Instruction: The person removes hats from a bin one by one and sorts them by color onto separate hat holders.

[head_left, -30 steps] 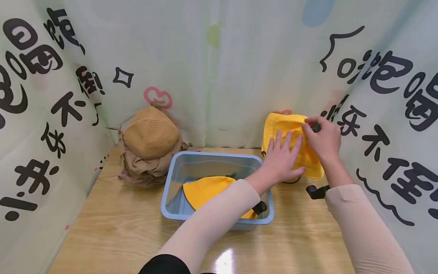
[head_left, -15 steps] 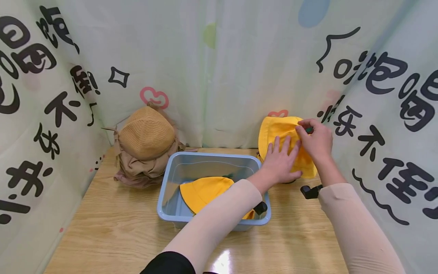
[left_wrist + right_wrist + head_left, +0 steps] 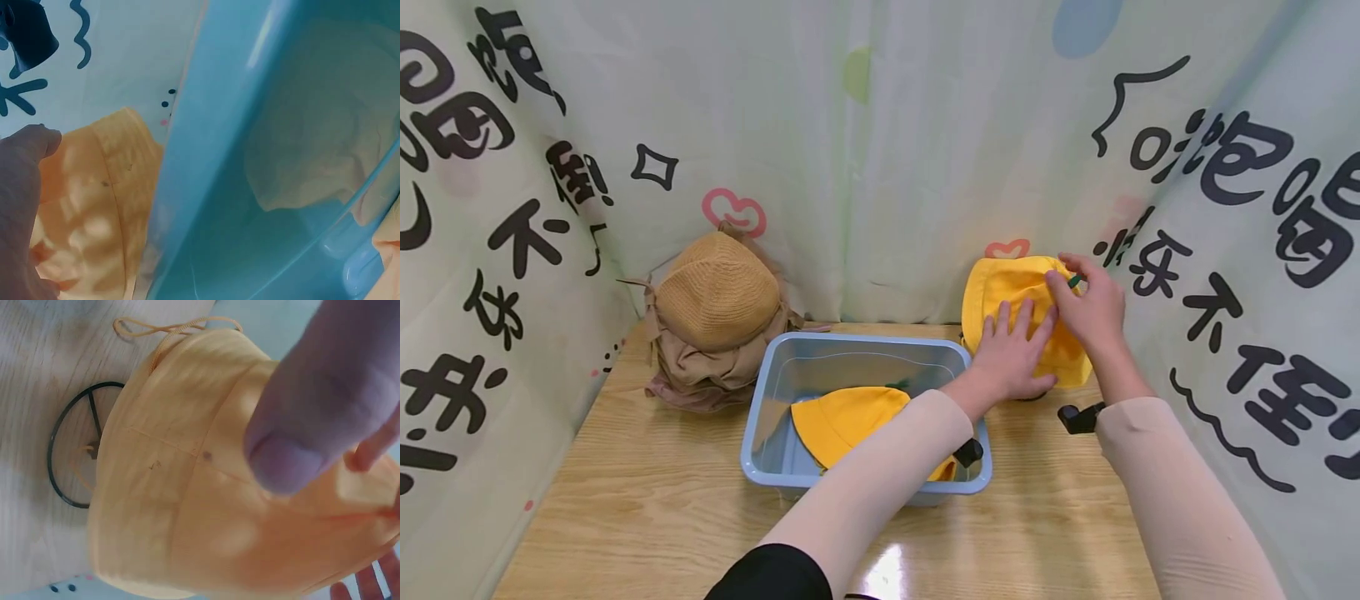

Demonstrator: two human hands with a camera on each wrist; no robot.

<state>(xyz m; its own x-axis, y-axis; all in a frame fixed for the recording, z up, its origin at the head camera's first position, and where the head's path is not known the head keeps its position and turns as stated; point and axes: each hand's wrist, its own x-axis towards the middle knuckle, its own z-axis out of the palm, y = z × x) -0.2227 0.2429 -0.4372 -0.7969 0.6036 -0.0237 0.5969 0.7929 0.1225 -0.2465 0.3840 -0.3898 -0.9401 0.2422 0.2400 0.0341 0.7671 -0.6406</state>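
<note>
A yellow cloth hat (image 3: 996,287) sits at the back right of the table, against the curtain. My left hand (image 3: 1011,358) lies on its front with the fingers spread straight. With thumb and fingers my right hand (image 3: 1093,308) pinches the hat near its upper right side, where a bit of green shows. In the right wrist view the thumb (image 3: 294,450) presses on the hat's cloth (image 3: 162,506), and a yellow cord (image 3: 134,328) hangs at its brim. Under the hat a black wire ring (image 3: 53,444) stands on the table, partly hidden.
Left of the hat, a blue plastic bin (image 3: 850,339) holds another yellow hat (image 3: 842,417), partly covered by my left forearm. Tan and brown hats (image 3: 718,292) are stacked at the back left. Printed curtains (image 3: 925,167) close the back and sides of the wooden table (image 3: 647,517).
The view has shifted slightly, so everything sits a little further left. My right fingers have moved slightly at the hat's upper side; the left hand stays spread on it.
</note>
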